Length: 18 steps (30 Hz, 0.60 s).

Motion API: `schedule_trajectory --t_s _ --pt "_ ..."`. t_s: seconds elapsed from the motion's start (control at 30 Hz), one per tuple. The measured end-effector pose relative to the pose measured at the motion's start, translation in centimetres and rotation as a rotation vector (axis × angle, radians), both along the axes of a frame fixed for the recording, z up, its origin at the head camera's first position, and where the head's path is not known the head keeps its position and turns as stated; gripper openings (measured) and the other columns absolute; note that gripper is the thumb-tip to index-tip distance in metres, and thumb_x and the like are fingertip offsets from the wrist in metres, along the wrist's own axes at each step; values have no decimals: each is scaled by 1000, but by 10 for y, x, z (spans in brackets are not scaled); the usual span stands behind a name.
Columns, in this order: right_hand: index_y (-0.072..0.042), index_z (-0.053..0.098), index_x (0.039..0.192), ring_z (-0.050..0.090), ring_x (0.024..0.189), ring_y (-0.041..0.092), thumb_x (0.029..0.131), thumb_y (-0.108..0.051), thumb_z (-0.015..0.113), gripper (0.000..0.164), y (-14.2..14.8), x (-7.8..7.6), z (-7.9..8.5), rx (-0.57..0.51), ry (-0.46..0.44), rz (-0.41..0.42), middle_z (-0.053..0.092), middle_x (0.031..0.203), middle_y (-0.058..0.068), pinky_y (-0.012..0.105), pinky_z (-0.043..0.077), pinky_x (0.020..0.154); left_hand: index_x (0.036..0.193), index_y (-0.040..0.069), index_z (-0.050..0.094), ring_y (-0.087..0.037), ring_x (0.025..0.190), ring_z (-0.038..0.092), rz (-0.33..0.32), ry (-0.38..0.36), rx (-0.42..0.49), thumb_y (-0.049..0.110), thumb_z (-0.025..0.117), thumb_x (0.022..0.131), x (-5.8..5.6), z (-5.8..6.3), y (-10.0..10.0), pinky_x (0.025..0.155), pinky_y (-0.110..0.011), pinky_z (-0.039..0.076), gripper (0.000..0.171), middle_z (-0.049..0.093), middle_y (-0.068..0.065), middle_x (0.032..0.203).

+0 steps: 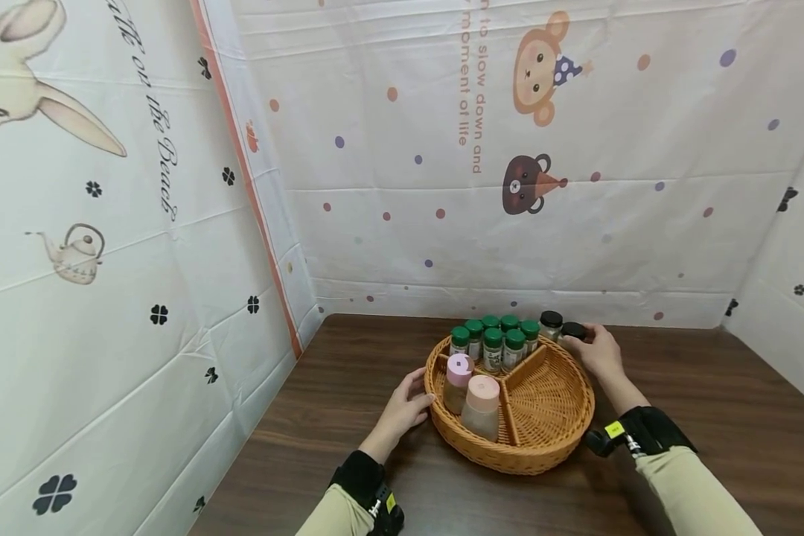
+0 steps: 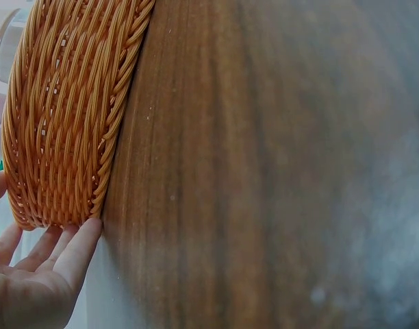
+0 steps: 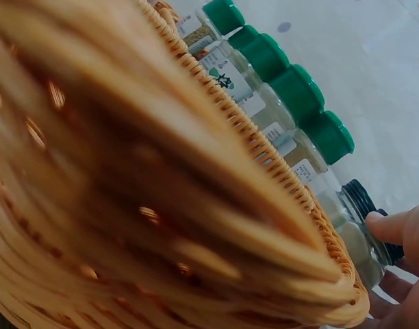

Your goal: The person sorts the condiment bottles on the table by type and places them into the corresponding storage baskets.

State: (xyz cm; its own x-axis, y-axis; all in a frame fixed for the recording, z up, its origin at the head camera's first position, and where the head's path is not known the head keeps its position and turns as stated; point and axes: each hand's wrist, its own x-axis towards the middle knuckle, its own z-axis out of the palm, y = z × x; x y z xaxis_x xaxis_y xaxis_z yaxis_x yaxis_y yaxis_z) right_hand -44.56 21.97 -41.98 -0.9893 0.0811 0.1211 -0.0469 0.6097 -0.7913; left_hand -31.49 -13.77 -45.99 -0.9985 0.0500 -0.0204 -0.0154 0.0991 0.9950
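A round wicker basket (image 1: pixel 519 460) with dividers stands on the table. My left hand (image 1: pixel 402 408) rests on its left side; in the left wrist view the fingers (image 2: pixel 78 257) reach nearly straight to the woven wall. Behind the back right rim, my right hand (image 1: pixel 601 351) pinches the black lid of a clear jar (image 3: pixel 360 250) between thumb and fingers. Beside it stands another black-lidded jar (image 1: pixel 551 324). Several green-capped spice jars (image 1: pixel 492 350) fill the back compartment. A pink-capped bottle (image 1: pixel 457 383) and a peach-capped bottle (image 1: pixel 481 408) stand in the left compartment.
The dark wood table (image 1: pixel 335 357) meets a patterned cloth wall (image 1: pixel 402 246) close behind the jars. More cloth hangs along the left and right sides. A wicker divider (image 1: pixel 525 365) borders the basket's right compartment, where the woven bottom shows.
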Motion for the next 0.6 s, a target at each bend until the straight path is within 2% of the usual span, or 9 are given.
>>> schedule_trajectory --t_s 0.37,0.6 --pt "13 37 144 48 120 50 102 -27 56 60 5 9 3 29 44 -27 45 135 37 57 48 92 153 12 37 -40 132 52 3 -2 5 10 58 99 -1 0 1 97 -57 52 58 42 -24 151" --pt "14 36 144 48 121 51 102 -28 56 62 11 14 6 45 62 -29 44 137 39 56 49 90 153 12 36 -40 133 51 2 -6 7 11 58 99 -1 0 0 98 -57 52 59 41 -24 152"
